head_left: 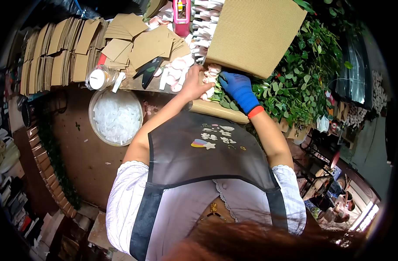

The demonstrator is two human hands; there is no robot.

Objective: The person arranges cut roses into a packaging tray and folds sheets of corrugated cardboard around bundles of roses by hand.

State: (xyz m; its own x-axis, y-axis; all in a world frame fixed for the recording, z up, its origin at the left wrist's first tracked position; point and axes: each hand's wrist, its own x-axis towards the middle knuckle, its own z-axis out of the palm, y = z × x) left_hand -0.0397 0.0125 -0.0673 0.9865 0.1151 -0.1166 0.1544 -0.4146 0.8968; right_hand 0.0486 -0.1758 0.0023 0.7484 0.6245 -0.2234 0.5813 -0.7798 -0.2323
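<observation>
Pale pink roses with green leaves lie between my hands on a sheet of corrugated cardboard. My bare left hand is at their left side, fingers curled around the blooms and thumb laid across them. From the right, my right hand, in a blue glove with a red cuff, is closed at the stems and leaves; its fingertips are partly in shadow. The ribbed brown cardboard rises behind the flowers, and its near edge curves up in front of my apron.
Left of my hands are loose pink petals, a black-handled cutting tool, cardboard pieces and a jar. A pink tape dispenser stands behind. Below the table edge sits a tub of white strips. Leafy stems crowd the right.
</observation>
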